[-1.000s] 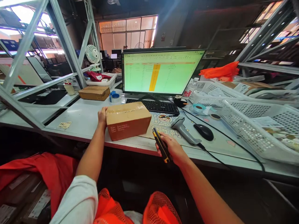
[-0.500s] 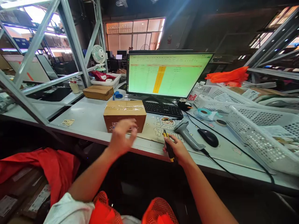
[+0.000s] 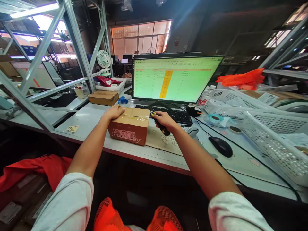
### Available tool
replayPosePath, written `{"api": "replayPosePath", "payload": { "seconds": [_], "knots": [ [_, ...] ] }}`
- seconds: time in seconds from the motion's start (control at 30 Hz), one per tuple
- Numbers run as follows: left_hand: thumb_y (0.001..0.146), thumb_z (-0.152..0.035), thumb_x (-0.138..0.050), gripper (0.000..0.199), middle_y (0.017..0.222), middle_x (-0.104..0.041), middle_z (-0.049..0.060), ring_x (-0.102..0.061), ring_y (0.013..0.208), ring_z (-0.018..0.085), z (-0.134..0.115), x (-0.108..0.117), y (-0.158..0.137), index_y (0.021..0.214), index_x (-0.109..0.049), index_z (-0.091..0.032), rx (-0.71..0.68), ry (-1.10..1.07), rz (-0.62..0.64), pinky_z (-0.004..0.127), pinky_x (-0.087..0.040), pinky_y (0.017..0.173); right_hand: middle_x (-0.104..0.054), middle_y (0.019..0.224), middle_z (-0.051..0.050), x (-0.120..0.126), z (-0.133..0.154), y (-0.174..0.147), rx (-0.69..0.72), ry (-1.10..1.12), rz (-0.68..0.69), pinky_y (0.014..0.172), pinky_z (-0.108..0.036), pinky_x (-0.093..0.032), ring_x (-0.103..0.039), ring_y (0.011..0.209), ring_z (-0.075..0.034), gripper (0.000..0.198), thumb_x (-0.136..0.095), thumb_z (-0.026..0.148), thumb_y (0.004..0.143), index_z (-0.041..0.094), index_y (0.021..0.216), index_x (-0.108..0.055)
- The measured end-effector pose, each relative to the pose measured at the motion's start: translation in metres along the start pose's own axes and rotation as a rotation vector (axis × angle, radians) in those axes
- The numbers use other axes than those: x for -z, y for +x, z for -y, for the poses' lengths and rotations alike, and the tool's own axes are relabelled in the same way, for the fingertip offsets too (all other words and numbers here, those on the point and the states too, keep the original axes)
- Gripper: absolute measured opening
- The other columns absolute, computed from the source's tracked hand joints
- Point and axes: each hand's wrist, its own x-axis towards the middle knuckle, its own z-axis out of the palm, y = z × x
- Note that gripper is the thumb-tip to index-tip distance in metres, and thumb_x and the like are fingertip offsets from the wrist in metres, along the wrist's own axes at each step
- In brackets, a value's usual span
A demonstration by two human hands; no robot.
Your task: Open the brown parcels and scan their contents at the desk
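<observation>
A taped cardboard box (image 3: 128, 133) with a printed label on its front stands near the desk's front edge. My left hand (image 3: 115, 112) grips its upper left edge, with the fingers over the top. At the box's right side, my right hand (image 3: 165, 120) is closed around a black and yellow utility knife (image 3: 162, 127). The knife's front end is close to the upper right edge of the box; whether it touches cannot be made out.
Behind the box are a keyboard (image 3: 180, 116) and a lit monitor (image 3: 187, 80). A flat carton (image 3: 103, 97) lies at the back left. A barcode scanner (image 3: 193, 131), partly hidden by my right arm, and a mouse (image 3: 220, 146) lie to the right, near white baskets (image 3: 271, 147).
My left hand has moved from in front of the box onto its upper left edge. The right hand has brought the knife left and forward to the box. The box is turned slightly.
</observation>
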Motion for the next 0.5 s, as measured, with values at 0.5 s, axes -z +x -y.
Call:
{"api": "replayPosePath", "payload": {
  "seconds": [0.5],
  "knots": [
    [0.103,-0.052,-0.045,0.056,0.154,-0.052,0.019,-0.054,0.139,0.036,-0.011,0.008,-0.018,0.148,-0.051,-0.019,-0.007,-0.051,-0.153,0.049,-0.044,0.115,-0.063,0.070,0.000,-0.001,-0.038,-0.120,0.112,-0.110,0.044,0.049,-0.026,-0.052,-0.059,0.054,-0.015,0.064,-0.066,0.055,0.087,0.017,0.139,-0.063]
  ]
}}
